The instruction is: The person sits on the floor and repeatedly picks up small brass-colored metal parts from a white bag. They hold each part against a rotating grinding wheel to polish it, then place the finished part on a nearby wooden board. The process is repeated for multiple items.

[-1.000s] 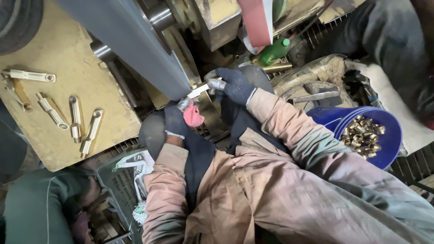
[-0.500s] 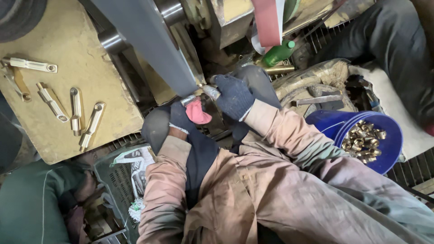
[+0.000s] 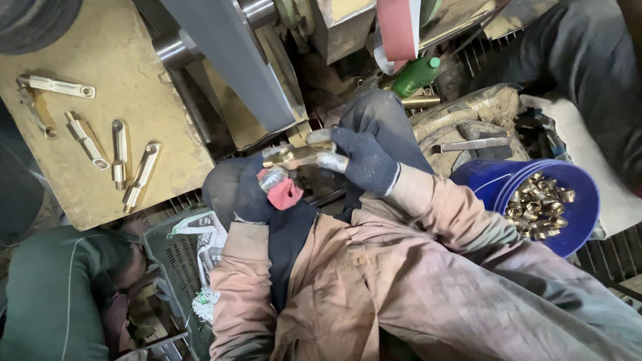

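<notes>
Both my hands wear dark gloves with taped fingertips. My left hand (image 3: 249, 187) and my right hand (image 3: 358, 160) together grip one small brass part (image 3: 294, 156), just below the lower edge of the grey sanding belt (image 3: 231, 60). A scrap of red cloth (image 3: 284, 192) shows at my left palm. My arms are in dusty pink-brown sleeves. The part sits between the two sets of fingers, mostly covered by them.
Several finished brass handles (image 3: 120, 157) lie on the dusty yellow board (image 3: 127, 87) at left. A blue bucket (image 3: 588, 220) of small brass pieces stands at right. A green bottle (image 3: 414, 75) and a red belt (image 3: 398, 27) are behind. A grey crate (image 3: 175, 267) sits lower left.
My hands have drawn the brass part down and away from the grey belt, toward my body. The view has shifted slightly, so the board and bucket sit lower in frame.
</notes>
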